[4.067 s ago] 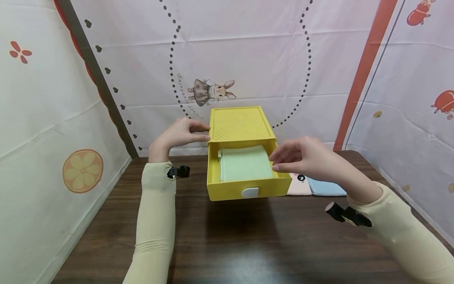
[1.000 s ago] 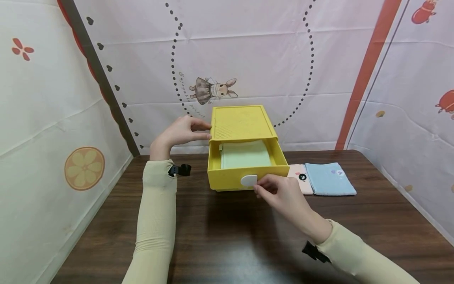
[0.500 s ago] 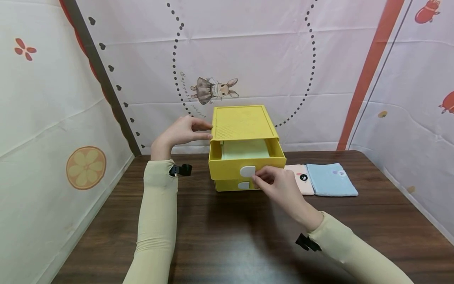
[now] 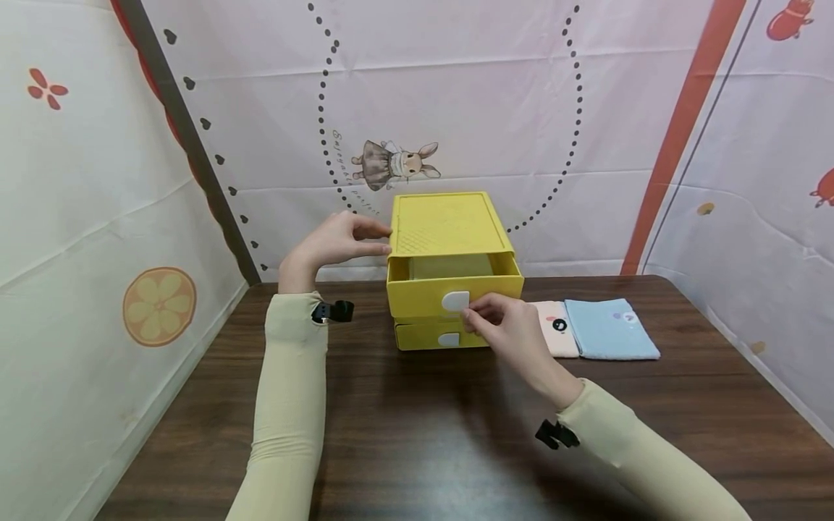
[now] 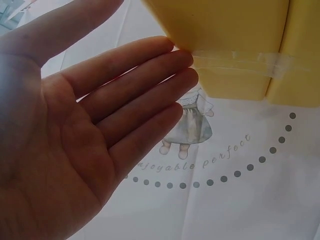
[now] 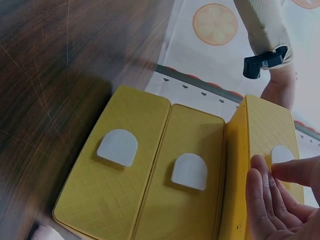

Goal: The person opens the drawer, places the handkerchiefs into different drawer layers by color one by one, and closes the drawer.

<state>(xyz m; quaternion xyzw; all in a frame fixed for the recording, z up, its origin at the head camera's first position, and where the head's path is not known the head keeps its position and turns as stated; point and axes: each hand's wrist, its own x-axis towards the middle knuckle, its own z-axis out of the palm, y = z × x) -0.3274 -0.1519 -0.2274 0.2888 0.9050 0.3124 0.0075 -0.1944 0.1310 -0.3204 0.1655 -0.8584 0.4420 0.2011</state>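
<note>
With the thumb and fingers of my right hand [image 4: 511, 333] I pinch the white handle [image 4: 455, 301] of the top drawer [image 4: 417, 302], which stands partly out of the yellow cabinet [image 4: 449, 221], a pale cloth [image 4: 452, 267] inside. My left hand [image 4: 335, 242], fingers straight, grasping nothing, touches the cabinet's side. I think the step is closing the drawer; next it needs a level, gentle push, the cabinet held steady.

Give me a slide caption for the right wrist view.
Right hand pinches the white handle of the partly open yellow top drawer, above a closed middle drawer and bottom drawer.
</note>
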